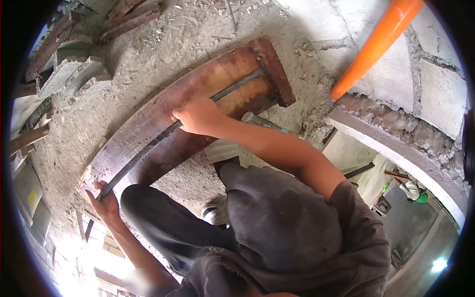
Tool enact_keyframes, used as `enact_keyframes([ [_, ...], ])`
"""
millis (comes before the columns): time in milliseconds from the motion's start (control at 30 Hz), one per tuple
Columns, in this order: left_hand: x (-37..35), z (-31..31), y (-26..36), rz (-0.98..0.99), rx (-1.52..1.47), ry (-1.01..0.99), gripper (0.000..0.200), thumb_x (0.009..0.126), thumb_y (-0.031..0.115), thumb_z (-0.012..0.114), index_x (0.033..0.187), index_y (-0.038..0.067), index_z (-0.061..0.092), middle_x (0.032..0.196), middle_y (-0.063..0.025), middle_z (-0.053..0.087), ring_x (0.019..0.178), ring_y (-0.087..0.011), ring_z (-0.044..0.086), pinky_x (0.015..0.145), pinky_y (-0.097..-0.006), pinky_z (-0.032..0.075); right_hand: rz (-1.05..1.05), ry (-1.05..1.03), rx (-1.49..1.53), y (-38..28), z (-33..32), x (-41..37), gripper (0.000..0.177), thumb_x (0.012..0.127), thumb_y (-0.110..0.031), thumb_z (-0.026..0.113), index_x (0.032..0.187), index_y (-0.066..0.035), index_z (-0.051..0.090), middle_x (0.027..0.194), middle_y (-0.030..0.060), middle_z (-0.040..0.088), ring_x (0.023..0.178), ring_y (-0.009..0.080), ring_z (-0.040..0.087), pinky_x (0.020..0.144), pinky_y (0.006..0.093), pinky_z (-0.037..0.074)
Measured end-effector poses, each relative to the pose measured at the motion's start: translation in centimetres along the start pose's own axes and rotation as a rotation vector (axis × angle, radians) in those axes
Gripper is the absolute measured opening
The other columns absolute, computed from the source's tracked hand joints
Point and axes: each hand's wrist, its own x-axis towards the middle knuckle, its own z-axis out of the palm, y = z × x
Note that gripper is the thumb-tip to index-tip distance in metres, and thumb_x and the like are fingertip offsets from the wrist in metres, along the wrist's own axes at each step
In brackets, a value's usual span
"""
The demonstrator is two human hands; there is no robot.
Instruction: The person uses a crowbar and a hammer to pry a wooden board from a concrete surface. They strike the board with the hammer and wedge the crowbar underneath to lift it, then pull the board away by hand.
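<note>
Keeping the dark bar (pixel 237 85) seated along the curved rusty form (pixel 148 116) needs the right hand (pixel 198 116) clenched on it mid-form and the left hand (pixel 105 200) gripping its end at the form's foot.

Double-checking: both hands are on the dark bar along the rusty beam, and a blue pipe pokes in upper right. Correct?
No. The head view shows the pipe is orange, not blue. Left hand and right hand are on the dark bar along the rusty beam.
</note>
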Motion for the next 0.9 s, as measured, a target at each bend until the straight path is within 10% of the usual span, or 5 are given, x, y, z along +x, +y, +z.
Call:
enact_keyframes([
  [100, -2.9, 6.5, -1.9, -0.072, -0.087, 0.446, 0.069, 0.092, 0.039, 0.066, 0.127, -0.014, 0.039, 0.121, -0.0230, 0.053, 0.114, -0.0305, 0.052, 0.106, -0.0369, 0.041, -0.004, -0.011, -0.053, 0.4, 0.3, -0.1, 0.024, 0.072, -0.034, 0.072, 0.085, -0.014, 0.067, 0.063, 0.0090, 0.063, 0.062, 0.0303, 0.065, 0.053, 0.0452, 0.050],
  [433, -10.2, 7.6, -1.8, -0.122, 0.080, 0.572, 0.081, 0.094, 0.051, 0.058, 0.142, -0.008, 0.031, 0.136, -0.0229, 0.041, 0.130, -0.0333, 0.041, 0.113, -0.0416, 0.036, -0.030, -0.091, 0.007, 0.2, -1.3, -1.5, 0.018, 0.073, -0.031, 0.071, 0.086, -0.018, 0.067, 0.068, 0.0053, 0.064, 0.065, 0.0271, 0.066, 0.053, 0.0437, 0.050],
  [533, -11.3, 9.0, -4.3, 0.171, 0.865, 0.723, 0.080, 0.093, 0.059, 0.050, 0.153, 0.016, 0.020, 0.145, -0.0235, 0.032, 0.136, -0.0322, 0.037, 0.110, -0.0459, 0.038, -0.032, -0.093, 0.043, -0.3, -1.8, -1.7, 0.018, 0.073, -0.030, 0.072, 0.086, -0.019, 0.068, 0.070, 0.0042, 0.064, 0.065, 0.0268, 0.066, 0.055, 0.0438, 0.050],
  [633, -11.5, 4.8, -3.2, 0.533, 1.233, 0.656, 0.078, 0.094, 0.061, 0.045, 0.151, 0.013, 0.023, 0.146, -0.0237, 0.033, 0.133, -0.0331, 0.041, 0.106, -0.0457, 0.040, -0.034, -0.099, 0.018, -0.7, -3.0, -1.5, 0.019, 0.072, -0.029, 0.072, 0.087, -0.019, 0.068, 0.070, 0.0040, 0.064, 0.065, 0.0265, 0.066, 0.056, 0.0434, 0.050],
  [900, -8.4, 3.4, -0.1, 0.714, 1.354, 0.149, 0.046, 0.102, 0.041, 0.030, 0.078, 0.006, 0.049, 0.078, -0.0082, 0.047, 0.079, -0.0237, 0.050, 0.097, -0.0519, 0.044, -0.008, -0.033, 0.028, -1.0, -2.2, -1.6, 0.019, 0.068, -0.028, 0.075, 0.081, -0.017, 0.067, 0.070, 0.0048, 0.063, 0.063, 0.0266, 0.065, 0.054, 0.0433, 0.048],
])
